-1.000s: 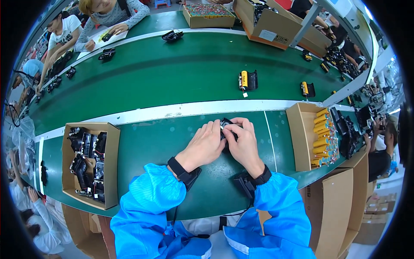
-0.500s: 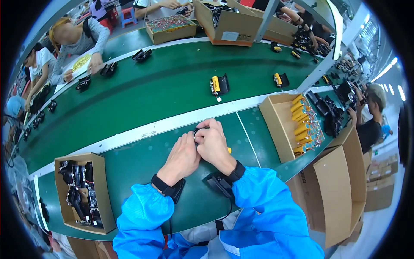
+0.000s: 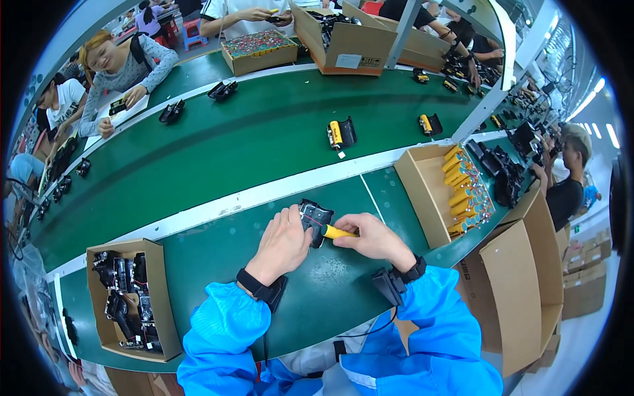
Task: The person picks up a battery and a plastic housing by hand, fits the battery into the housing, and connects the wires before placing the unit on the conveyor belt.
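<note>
At the green bench [image 3: 205, 270], we gripped a black housing [image 3: 318, 215] with our left hand [image 3: 281, 244]; our right hand [image 3: 374, 237] pinched a yellow cylinder [image 3: 335, 232] between its fingers.

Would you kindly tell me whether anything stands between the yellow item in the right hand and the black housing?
Nothing visible does: the yellow item, in the right hand, ends at the right side of the black housing; the left hand is at its left edge.
</note>
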`<state>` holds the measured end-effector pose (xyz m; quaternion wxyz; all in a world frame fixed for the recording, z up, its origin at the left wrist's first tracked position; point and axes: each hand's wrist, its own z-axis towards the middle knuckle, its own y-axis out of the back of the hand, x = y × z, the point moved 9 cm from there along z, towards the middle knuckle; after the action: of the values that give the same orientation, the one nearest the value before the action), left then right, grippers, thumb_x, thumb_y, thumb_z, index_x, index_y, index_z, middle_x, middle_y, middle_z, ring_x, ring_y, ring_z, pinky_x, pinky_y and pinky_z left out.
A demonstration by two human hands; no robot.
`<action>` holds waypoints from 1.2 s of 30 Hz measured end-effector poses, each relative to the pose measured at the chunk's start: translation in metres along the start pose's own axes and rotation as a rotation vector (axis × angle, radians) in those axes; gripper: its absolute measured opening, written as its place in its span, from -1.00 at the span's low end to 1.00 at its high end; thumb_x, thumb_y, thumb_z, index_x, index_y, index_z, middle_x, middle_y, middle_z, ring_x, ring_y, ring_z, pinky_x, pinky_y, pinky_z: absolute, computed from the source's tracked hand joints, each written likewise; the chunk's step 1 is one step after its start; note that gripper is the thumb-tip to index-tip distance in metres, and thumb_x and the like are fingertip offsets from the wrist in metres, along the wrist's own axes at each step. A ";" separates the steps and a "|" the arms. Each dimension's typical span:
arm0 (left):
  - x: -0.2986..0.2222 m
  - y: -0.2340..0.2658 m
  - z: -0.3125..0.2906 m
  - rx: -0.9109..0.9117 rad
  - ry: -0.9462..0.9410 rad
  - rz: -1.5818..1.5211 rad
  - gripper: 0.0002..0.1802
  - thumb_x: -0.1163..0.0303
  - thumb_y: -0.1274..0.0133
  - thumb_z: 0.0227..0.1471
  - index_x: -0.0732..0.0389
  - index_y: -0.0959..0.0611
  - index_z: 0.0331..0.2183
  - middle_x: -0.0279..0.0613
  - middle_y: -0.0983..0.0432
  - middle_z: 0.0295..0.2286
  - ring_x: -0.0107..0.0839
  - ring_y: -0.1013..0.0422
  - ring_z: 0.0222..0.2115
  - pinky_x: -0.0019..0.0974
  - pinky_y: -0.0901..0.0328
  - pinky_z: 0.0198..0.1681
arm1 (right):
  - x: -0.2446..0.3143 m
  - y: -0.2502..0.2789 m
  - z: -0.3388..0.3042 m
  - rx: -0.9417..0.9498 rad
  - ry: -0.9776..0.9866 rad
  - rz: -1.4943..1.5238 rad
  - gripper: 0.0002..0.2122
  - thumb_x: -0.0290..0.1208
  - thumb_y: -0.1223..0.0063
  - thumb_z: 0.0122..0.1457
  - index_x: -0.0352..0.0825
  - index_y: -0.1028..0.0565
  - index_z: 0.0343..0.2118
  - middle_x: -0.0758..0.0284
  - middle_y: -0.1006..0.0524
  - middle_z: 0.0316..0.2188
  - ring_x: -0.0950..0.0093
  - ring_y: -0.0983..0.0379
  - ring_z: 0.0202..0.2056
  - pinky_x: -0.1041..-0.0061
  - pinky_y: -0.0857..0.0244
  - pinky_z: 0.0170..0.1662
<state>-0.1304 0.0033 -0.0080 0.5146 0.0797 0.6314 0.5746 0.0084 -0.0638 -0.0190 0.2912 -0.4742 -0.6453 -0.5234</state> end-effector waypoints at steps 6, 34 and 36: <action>0.001 0.000 -0.002 -0.027 0.012 0.019 -0.50 0.35 -0.08 0.01 0.50 -0.33 -0.11 0.19 -0.40 -0.29 0.06 -0.39 -0.25 -0.03 -0.29 -0.18 | 0.044 0.010 -0.005 -0.311 0.294 -0.680 -0.69 -0.49 -0.27 -0.06 -0.30 -0.54 -0.18 0.00 -0.46 -0.11 0.12 -0.45 -0.09 0.31 -0.38 -0.07; 0.017 0.028 -0.018 0.136 0.082 -0.231 -0.32 0.57 -0.12 -0.15 0.39 -0.33 0.08 0.19 -0.40 -0.20 0.12 -0.41 -0.20 -0.04 -0.36 -0.15 | 0.066 -0.052 0.000 -0.453 0.476 -0.407 -0.69 -0.46 -0.30 -0.06 -0.31 -0.58 -0.19 -0.07 -0.29 0.08 0.00 -0.31 0.03 0.24 -0.27 0.05; 0.017 0.034 -0.020 0.113 0.059 -0.230 -0.33 0.59 -0.12 -0.17 0.36 -0.36 0.07 0.18 -0.41 -0.21 0.12 -0.41 -0.20 -0.04 -0.37 -0.16 | 0.068 -0.055 0.004 -0.444 0.442 -0.419 -0.69 -0.46 -0.30 -0.06 -0.30 -0.58 -0.19 -0.07 -0.28 0.07 -0.01 -0.30 0.04 0.21 -0.26 0.06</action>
<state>-0.1698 0.0137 0.0062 0.5532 0.0186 0.6824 0.4775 -0.0671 -0.0394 0.0175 0.2002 -0.2591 -0.5209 -0.7883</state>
